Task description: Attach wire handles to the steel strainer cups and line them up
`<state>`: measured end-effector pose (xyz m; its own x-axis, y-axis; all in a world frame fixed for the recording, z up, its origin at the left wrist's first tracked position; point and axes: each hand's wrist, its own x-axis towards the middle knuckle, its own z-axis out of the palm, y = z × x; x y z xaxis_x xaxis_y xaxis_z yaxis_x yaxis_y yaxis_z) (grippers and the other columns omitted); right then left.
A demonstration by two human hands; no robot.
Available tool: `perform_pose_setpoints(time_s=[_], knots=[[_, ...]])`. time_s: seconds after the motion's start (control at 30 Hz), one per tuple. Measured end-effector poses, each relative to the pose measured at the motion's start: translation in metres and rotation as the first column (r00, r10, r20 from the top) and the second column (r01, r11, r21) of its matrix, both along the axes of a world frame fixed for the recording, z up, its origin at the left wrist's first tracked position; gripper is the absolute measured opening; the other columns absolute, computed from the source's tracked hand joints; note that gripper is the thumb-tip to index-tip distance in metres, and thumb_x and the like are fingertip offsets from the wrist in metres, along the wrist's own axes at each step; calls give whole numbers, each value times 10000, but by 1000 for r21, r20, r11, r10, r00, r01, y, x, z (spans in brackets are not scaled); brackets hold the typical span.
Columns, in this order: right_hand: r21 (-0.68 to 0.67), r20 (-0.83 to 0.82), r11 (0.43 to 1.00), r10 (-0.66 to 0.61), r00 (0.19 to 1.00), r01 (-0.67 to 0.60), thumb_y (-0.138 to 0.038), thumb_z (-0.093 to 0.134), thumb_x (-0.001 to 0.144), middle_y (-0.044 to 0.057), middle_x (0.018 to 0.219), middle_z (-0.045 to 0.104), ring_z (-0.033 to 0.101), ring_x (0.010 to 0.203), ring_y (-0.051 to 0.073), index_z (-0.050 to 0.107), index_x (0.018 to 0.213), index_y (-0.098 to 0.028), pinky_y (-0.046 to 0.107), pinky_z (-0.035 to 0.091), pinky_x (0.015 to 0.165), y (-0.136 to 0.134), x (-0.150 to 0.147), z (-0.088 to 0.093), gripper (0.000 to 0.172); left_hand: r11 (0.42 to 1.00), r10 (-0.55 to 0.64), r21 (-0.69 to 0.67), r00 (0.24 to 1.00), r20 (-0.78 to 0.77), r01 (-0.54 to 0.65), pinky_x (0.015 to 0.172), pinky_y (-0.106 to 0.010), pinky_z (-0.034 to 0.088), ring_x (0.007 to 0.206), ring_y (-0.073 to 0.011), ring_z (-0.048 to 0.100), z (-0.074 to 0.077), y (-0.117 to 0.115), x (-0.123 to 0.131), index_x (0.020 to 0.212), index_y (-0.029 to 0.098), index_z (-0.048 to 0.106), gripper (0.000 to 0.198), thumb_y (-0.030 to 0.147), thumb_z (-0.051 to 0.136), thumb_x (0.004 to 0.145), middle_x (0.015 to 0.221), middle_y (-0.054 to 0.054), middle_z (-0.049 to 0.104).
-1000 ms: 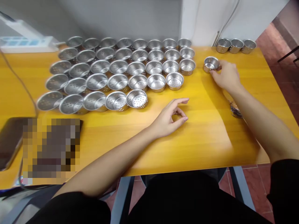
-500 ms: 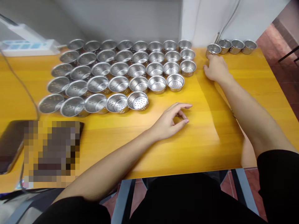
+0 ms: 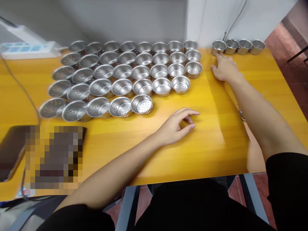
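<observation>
At the back right, my right hand (image 3: 225,68) reaches to a perforated metal cup (image 3: 218,47). Its fingertips meet or nearly meet the cup's front side, thumb held apart, nothing gripped. That cup stands upright at the left end of a short row of similar metal cups (image 3: 244,47) along the wall. My left hand (image 3: 176,126) hovers or rests over the table's middle, empty, with fingers loosely bent and apart. Nearest to it is a metal cup (image 3: 141,104) at the right end of the front row of a large group.
Several rows of perforated cups (image 3: 122,88) cover the left and middle of the yellow table (image 3: 192,160). A power strip (image 3: 30,50) lies at the back left, with a dark phone (image 3: 13,150) and a blurred-out item (image 3: 57,157) in front. A cable (image 3: 237,17) hangs down the wall.
The leftmost cup of the short row has shifted slightly back, into line with the others. My right hand has moved a little to the right. My left hand has barely moved.
</observation>
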<state>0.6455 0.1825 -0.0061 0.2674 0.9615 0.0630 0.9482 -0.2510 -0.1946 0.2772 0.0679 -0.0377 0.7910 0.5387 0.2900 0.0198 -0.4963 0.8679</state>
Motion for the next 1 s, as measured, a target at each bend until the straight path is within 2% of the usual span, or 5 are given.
perform_pose_setpoints(time_s=[0.37,0.6,0.8,0.93,1.0], knots=[[49,-83,999,-7,997,11,-425,600,1189,322,1877,438,487,1691,526,473,1814,-83,808,364,1334,21,6,-9,723,999,-11,33,1000,-15,12,838,-298,646,1051,-191,796,1,0,2,1431,202,742,331,327,709,1126,1212,-104,798],[90,-106,995,43,993,-34,-294,636,1143,260,1600,741,704,1497,430,678,1655,-86,627,518,1294,-16,-8,13,554,998,-29,52,1000,-10,29,941,-348,664,1048,-199,804,-2,1,3,1388,212,768,303,342,719,1119,1187,-98,813],[219,-175,895,427,887,-388,-266,675,1080,122,1168,870,813,1024,314,884,1238,-225,489,645,1018,-86,-86,43,265,991,-92,99,996,-7,92,920,-352,649,1000,-205,808,4,-2,4,1189,192,824,213,323,661,1148,1103,-104,856],[41,-169,732,675,718,-680,-262,678,1083,71,1055,873,800,993,307,785,1511,-261,418,599,907,-108,-158,58,441,948,-268,169,963,-23,268,911,-373,656,959,-227,827,12,-9,5,1113,215,839,190,305,673,1132,1061,-111,883],[-44,-59,742,667,743,-669,-301,690,1090,120,1108,876,794,975,340,720,1597,-250,426,578,849,-104,-178,57,510,914,-358,195,933,-19,355,930,-384,665,966,-237,839,14,-13,6,1102,229,841,169,285,684,1123,1054,-112,892]])
